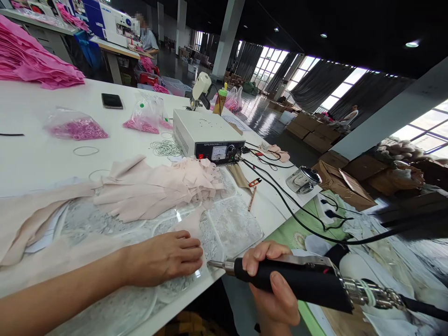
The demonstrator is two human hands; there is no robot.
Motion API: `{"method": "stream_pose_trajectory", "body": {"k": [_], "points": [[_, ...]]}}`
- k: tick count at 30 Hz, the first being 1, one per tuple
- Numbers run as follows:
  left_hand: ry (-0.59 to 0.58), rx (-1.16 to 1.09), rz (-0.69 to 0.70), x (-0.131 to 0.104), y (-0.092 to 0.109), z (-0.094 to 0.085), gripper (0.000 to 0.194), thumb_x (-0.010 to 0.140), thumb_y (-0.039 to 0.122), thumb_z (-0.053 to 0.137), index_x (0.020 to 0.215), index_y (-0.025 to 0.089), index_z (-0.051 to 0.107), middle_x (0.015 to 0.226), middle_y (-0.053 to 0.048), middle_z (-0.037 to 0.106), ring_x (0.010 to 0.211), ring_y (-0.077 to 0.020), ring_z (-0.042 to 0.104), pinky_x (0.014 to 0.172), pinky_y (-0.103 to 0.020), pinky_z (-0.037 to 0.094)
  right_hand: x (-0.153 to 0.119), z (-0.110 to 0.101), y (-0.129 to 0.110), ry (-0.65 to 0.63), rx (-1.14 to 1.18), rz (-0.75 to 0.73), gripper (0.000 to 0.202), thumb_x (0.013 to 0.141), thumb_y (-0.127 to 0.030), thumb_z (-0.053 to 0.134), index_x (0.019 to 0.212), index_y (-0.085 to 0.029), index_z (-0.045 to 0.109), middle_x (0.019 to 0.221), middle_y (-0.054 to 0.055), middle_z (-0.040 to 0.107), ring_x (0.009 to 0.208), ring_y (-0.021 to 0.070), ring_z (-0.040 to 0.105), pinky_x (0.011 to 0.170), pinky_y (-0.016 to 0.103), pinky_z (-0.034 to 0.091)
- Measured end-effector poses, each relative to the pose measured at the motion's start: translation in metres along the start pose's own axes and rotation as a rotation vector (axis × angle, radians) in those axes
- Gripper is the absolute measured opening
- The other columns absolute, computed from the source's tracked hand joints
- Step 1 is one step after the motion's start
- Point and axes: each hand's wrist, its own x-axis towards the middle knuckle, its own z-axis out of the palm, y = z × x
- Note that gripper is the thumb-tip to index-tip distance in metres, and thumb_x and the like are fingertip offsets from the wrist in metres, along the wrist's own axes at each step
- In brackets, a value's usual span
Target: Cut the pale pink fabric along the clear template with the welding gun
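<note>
My right hand [273, 284] is wrapped round a black handheld ultrasonic welder [297, 277]. The welder's bare metal tip points left, close to my left fingertips and just above the table's near edge. With its fingers bent and together, my left hand [164, 257] presses a pale pink fabric piece [191, 224] against a grey marbled mat [234, 224]. What lies under those fingers is hidden. A pile of cut pale pink fabric pieces [150, 186] rests just beyond the hand. Behind that pile stands a white control box [210, 133] with a dial meter.
Cables [294, 210] run from the box over the right table edge to the welder. Bags of pink rings [79, 128], a phone [112, 101], a glass jar [303, 180] and pink fabric [35, 56] lie on the table. A person [149, 39] sits at a far sewing machine.
</note>
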Motion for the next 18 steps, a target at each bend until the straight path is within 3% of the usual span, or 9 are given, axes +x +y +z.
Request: {"method": "stream_pose_trajectory", "body": {"k": [18], "points": [[-0.012, 0.025, 0.013, 0.0011, 0.0008, -0.0025, 0.029, 0.097, 0.006, 0.052, 0.116, 0.024, 0.065, 0.108, -0.008, 0.070, 0.106, -0.0217, 0.064, 0.093, -0.033, 0.047, 0.0047, 0.0026, 0.0005, -0.058, 0.010, -0.002, 0.010, 0.087, -0.031, 0.064, 0.093, -0.023, 0.063, 0.082, 0.000, 0.058, 0.057, 0.0113, 0.060, 0.055, 0.029, 0.054]]}}
